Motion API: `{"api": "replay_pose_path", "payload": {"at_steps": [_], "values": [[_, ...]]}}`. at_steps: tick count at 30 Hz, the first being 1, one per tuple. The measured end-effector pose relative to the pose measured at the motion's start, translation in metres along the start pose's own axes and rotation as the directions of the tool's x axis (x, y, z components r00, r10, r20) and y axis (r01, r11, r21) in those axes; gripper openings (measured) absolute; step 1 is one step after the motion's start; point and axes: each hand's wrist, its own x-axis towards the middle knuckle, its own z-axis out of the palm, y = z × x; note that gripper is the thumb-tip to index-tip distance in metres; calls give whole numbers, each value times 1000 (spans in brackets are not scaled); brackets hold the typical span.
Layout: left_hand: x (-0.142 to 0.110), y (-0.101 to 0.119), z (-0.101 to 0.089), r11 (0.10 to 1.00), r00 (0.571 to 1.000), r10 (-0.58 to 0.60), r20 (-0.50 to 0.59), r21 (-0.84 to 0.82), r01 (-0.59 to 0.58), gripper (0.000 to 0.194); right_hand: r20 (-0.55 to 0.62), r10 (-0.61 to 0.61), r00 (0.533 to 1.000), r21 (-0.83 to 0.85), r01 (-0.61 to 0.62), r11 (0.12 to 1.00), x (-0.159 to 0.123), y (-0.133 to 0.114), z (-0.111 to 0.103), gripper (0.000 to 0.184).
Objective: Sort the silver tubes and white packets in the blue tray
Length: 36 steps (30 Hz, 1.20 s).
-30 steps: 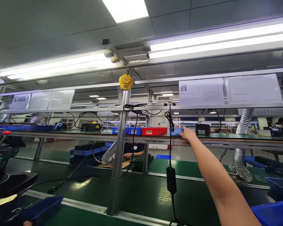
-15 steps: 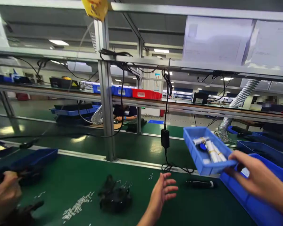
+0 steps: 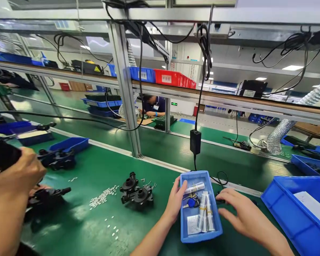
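Observation:
A small blue bin (image 3: 188,234) rests on the green table mat (image 3: 96,170) in front of me. It holds several white banded tubes (image 3: 206,213), a blue key fob (image 3: 193,202) and a small packet. My left hand (image 3: 174,202) grips the bin's left wall, fingers curled over the rim. My right hand (image 3: 242,217) lies palm down against the bin's right side with fingers spread, holding nothing.
A black moulded part (image 3: 137,193) and scattered white bits (image 3: 104,195) lie left of the bin. A large blue bin (image 3: 296,206) stands at the right. A black adapter (image 3: 195,141) hangs on its cable beside a metal post (image 3: 125,92). A co-worker's hand (image 3: 16,177) grips a black object at far left.
My right hand reached to the upper shelf, brought the small blue bin down and set it on the table. My left hand has come onto the bin's left wall.

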Motion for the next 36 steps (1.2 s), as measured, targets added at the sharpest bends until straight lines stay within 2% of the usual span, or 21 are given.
{"api": "replay_pose_path", "payload": {"at_steps": [2, 6, 10, 13, 16, 18, 22, 24, 27, 30, 33, 35, 36], "values": [[2, -3, -1, 999, 998, -36, 44, 35, 34, 64, -51, -94, 994, -90, 90, 992, 12, 6, 9, 20], [0, -7, 4, 995, 984, -69, 165, 86, 56, 61, 69, -275, 959, -133, 282, 950, 29, 14, 34, 20], [0, -9, 7, 989, 982, -86, 170, 132, 64, 60, 205, -286, 936, -105, 312, 944, 35, 13, 49, 21], [2, -11, 4, 989, 982, -91, 165, 130, 70, 63, 228, -291, 929, -152, 329, 932, 37, 14, 53, 22], [4, -13, 2, 988, 980, -81, 183, 142, 56, 63, 176, -315, 933, -201, 347, 916, 40, 17, 55, 14], [3, -13, 2, 985, 983, -65, 172, 167, 36, 63, 97, -342, 935, -238, 356, 904, 42, 18, 57, 12], [-1, -13, 5, 982, 984, -32, 173, 188, -1, 67, -78, -423, 903, -356, 371, 857, 53, 16, 71, 25], [-3, -14, 6, 968, 985, -13, 175, 248, -31, 70, -107, -403, 909, -355, 344, 869, 60, 14, 83, 27], [-6, -19, 8, 943, 987, -16, 158, 332, -38, 73, -104, -297, 949, -328, 249, 911, 67, 12, 102, 26], [-9, -25, 10, 941, 984, -38, 173, 339, -23, 72, -77, -176, 981, -317, 143, 938, 70, 11, 112, 24], [-13, -29, 12, 944, 975, -50, 216, 328, -24, 67, 30, -31, 999, -324, 39, 945, 66, 11, 107, 11], [-14, -30, 12, 947, 973, -61, 220, 322, -13, 68, 115, -35, 993, -317, 70, 946, 61, 12, 97, 13], [-13, -30, 12, 948, 974, -65, 216, 317, -7, 69, 138, -87, 987, -280, 123, 952, 59, 14, 90, 17]]}}
